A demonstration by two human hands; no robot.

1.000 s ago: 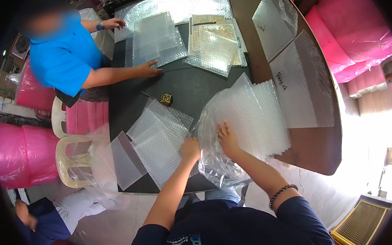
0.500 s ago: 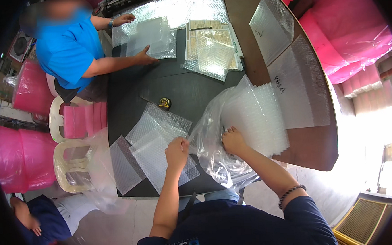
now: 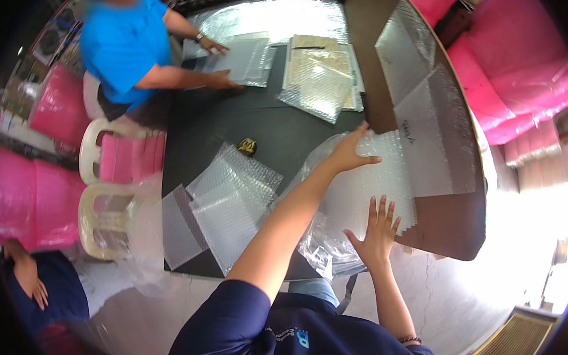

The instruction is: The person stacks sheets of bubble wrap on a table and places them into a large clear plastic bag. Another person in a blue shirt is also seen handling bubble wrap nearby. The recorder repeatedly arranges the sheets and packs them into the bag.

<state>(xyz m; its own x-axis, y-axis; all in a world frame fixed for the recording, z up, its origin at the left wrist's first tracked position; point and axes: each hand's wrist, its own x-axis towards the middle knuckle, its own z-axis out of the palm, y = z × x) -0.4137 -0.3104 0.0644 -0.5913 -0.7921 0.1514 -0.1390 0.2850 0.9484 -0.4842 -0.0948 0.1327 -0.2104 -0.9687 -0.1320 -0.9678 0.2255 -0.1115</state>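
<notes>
A thick stack of bubble wrap pouches (image 3: 389, 162) lies at the right of the dark table, partly inside a clear plastic bag (image 3: 323, 246). My left hand (image 3: 350, 153) reaches across to the far edge of the stack, thumb and fingers apart. At the near side, my right hand (image 3: 377, 234) spreads its fingers flat over the stack. Neither hand grips anything, though contact with the pouches is hard to judge. Left of the bag, several loose bubble wrap sheets (image 3: 228, 212) overlap, partly hidden behind my left forearm.
A black and yellow tape measure (image 3: 247, 146) sits mid-table. Beyond it are papers under bubble wrap (image 3: 317, 76). Across the table, a co-worker in a blue shirt (image 3: 126, 54) handles clear sheets (image 3: 252, 60). A brown board (image 3: 441, 227) borders the right; white chairs (image 3: 106, 222) stand left.
My left hand has moved right and away, from the loose sheets to the stack's far edge. My right hand has left the bag's opening and spread out nearer me. The co-worker's hands have shifted.
</notes>
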